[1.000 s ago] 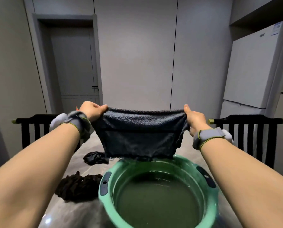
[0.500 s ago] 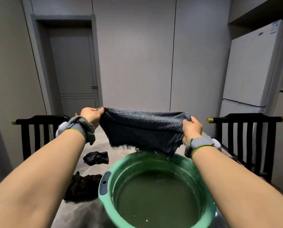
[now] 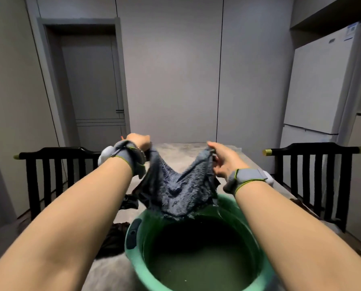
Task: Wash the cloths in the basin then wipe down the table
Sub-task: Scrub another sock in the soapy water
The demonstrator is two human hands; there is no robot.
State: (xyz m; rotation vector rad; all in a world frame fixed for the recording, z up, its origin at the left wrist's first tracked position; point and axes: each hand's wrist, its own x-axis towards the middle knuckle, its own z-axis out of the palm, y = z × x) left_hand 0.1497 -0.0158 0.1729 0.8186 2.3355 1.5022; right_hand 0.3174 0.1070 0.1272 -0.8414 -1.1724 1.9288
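A wet dark blue-grey cloth [image 3: 176, 190] sags in a V between my two hands, its lower edge hanging at the far rim of the green basin [image 3: 133, 246]. My left hand [image 3: 138, 141] grips its left corner. Its right corner is pinched by my right hand [image 3: 221, 159]. The basin holds murky water [image 3: 200, 257] and stands on the grey marble table [image 3: 110, 274]. Two more dark cloths lie on the table to the left: one crumpled [image 3: 130, 203] beyond the basin, another [image 3: 114, 240] beside its left rim, partly hidden by my left arm.
Black slatted chairs stand at the left [image 3: 49, 175] and right [image 3: 314, 177] of the table. A white fridge [image 3: 316, 80] is at the right wall, a grey door [image 3: 91, 80] at the back left. The table's far end [image 3: 188, 149] shows bare marble.
The cloth was stretched taut and flat above the basin. My hands have since moved closer and lower, so the cloth now sags and its lower edge reaches the basin's rim.
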